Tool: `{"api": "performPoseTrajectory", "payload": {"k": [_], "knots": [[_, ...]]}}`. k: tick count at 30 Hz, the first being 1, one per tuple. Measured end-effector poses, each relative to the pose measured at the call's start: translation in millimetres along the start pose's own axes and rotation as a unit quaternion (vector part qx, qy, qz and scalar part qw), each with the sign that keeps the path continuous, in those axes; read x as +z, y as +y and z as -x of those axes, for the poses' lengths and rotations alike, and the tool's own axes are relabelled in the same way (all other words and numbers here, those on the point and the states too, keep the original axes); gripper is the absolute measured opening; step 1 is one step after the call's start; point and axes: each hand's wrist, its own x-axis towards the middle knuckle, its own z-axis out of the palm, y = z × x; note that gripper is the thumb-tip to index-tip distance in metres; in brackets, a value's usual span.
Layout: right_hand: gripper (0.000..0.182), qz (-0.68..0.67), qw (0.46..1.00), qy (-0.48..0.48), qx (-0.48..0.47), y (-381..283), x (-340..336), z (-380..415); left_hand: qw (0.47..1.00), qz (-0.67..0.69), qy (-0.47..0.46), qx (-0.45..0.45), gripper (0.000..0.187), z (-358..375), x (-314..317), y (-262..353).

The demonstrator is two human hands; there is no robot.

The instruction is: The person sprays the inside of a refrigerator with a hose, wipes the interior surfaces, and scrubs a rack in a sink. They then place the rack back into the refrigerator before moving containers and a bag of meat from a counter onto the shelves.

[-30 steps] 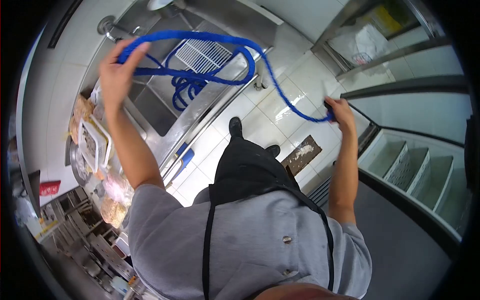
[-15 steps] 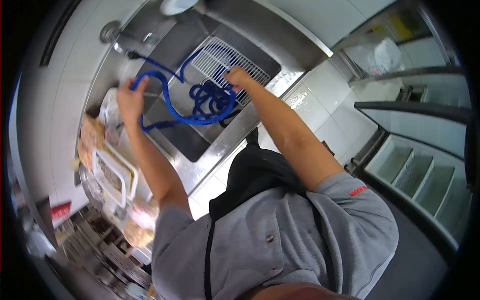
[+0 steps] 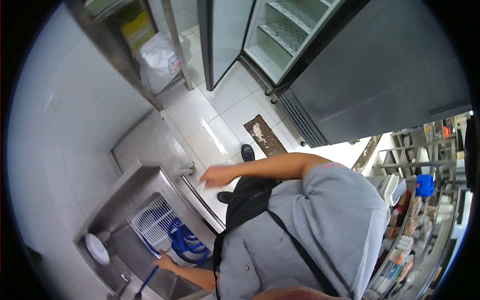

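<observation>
My left hand [image 3: 165, 260] is in the sink [image 3: 200, 223], closed around a length of blue ribbed hose [image 3: 190, 245]. The rest of the hose lies in loose coils in the basin, and one stretch runs down toward the tap [image 3: 124, 280]. A white wire rack [image 3: 159, 216] lies beside the coils, partly under the hose. My right hand [image 3: 218, 177] is out over the floor beyond the sink's edge, blurred by motion. Its fingers look partly curled, and I cannot make out anything in them.
A tall fridge [image 3: 287, 37] stands with a door [image 3: 227, 40] swung open. A brown mat [image 3: 265, 134] lies on wet white tiles [image 3: 210, 132]. A shelf at upper left holds a white plastic bag [image 3: 159, 60]. A white bowl [image 3: 97, 249] sits at the sink's far side.
My body and view have turned right, toward the fridge. My right hand has left the hose and swung out over the floor. My left hand has lowered into the sink with the hose.
</observation>
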Motion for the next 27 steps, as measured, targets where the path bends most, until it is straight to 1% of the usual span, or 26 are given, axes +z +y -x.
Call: {"api": "performPoseTrajectory", "payload": {"k": [1, 2, 3, 4, 5, 6, 7, 8, 9, 10, 12, 13, 14, 15, 16, 18, 20, 22, 24, 26, 27], "knots": [[0.032, 0.034, 0.994, 0.044, 0.093, 39, -25, 21, 0.999, 0.01, 0.031, 0.004, 0.057, 7, -28, 40], [0.031, 0.067, 0.979, 0.142, 0.128, 59, -57, 50, 0.998, 0.019, 0.063, 0.008, 0.054, 14, -57, 81], [0.03, 0.093, 0.935, 0.154, 0.304, 70, -94, 71, 0.997, 0.019, 0.069, 0.021, 0.054, 25, -78, 123], [0.03, 0.124, 0.905, 0.229, 0.337, 96, -120, 97, 0.977, 0.092, 0.164, 0.101, 0.047, 37, -94, 167], [0.029, 0.111, 0.884, 0.296, 0.345, 111, -147, 122, 0.937, 0.162, 0.254, 0.174, 0.041, 49, -105, 207], [0.027, 0.057, 0.866, 0.332, 0.369, 115, -175, 144, 0.937, 0.16, 0.256, 0.177, 0.041, 60, -114, 245], [0.025, 0.038, 0.843, 0.381, 0.379, 122, -195, 162, 0.921, 0.21, 0.257, 0.202, 0.035, 73, -122, 285], [0.026, 0.054, 0.828, 0.389, 0.4, 129, -215, 178, 0.903, 0.259, 0.257, 0.227, 0.029, 83, -120, 321], [0.026, 0.065, 0.813, 0.394, 0.423, 135, -230, 191, 0.888, 0.285, 0.257, 0.252, 0.028, 89, -114, 350], [0.026, 0.06, 0.815, 0.392, 0.422, 142, -245, 200, 0.872, 0.311, 0.257, 0.276, 0.027, 93, -106, 379], [0.028, 0.068, 0.811, 0.378, 0.442, 154, -266, 216, 0.874, 0.299, 0.246, 0.293, 0.027, 109, -94, 431], [0.029, 0.115, 0.818, 0.353, 0.439, 163, -273, 221, 0.877, 0.335, 0.191, 0.285, 0.026, 113, -84, 450], [0.029, 0.108, 0.819, 0.349, 0.443, 169, -279, 226, 0.878, 0.369, 0.135, 0.274, 0.026, 120, -77, 470], [0.029, 0.105, 0.828, 0.347, 0.428, 176, -284, 229, 0.881, 0.353, 0.126, 0.29, 0.027, 130, -69, 488], [0.029, 0.101, 0.836, 0.348, 0.413, 184, -290, 230, 0.882, 0.337, 0.118, 0.308, 0.028, 142, -63, 508], [0.03, 0.103, 0.835, 0.351, 0.41, 206, -302, 233, 0.838, 0.357, 0.093, 0.402, 0.029, 147, -23, 540], [0.03, 0.097, 0.834, 0.346, 0.419, 221, -299, 239, 0.864, 0.304, -0.029, 0.4, 0.029, 161, 17, 566], [0.034, 0.016, 0.813, 0.33, 0.479, 232, -314, 232, 0.853, 0.288, -0.164, 0.403, 0.03, 181, 61, 599], [0.034, -0.003, 0.805, 0.328, 0.494, 257, -321, 224, 0.808, 0.271, -0.278, 0.442, 0.031, 200, 101, 634], [0.035, -0.013, 0.795, 0.327, 0.511, 287, -325, 215, 0.758, 0.271, -0.35, 0.479, 0.031, 214, 142, 672], [0.036, -0.012, 0.786, 0.328, 0.524, 304, -327, 211, 0.741, 0.24, -0.356, 0.516, 0.031, 222, 150, 697]]}}
